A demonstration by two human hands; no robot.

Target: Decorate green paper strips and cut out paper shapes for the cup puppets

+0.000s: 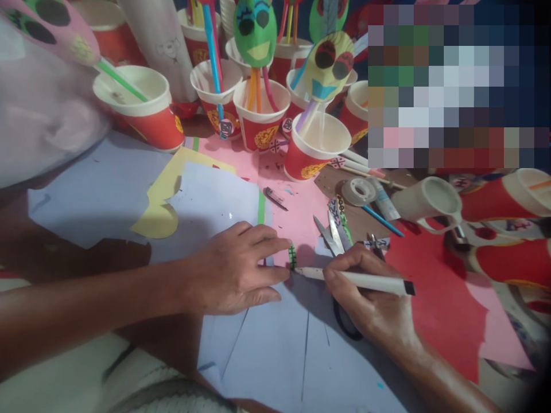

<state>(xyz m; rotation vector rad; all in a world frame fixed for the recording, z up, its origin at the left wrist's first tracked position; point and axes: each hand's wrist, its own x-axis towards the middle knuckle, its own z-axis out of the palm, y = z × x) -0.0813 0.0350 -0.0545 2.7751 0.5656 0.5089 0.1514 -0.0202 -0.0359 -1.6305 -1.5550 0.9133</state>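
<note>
My right hand (370, 292) grips a white marker pen (365, 281) with a black end. The pen's tip touches a small green paper strip (293, 256) that bears black line marks. Flat on the paper, my left hand (245, 267) has its fingers spread, and its fingertips rest at the strip's left side. Under both lies blue-grey paper (275, 344) with some dark lines, over pink paper (297, 221). Scissors (333, 234) lie just beyond my right hand, their blades pointing away; one black handle loop shows below the pen.
Several red-and-white paper cups (262, 123) stand along the back, some holding painted face masks on coloured sticks. Right of the scissors are a tape roll (359, 191), a white mug (426, 203) and red paper (447, 298). Yellow paper (159, 221) lies left.
</note>
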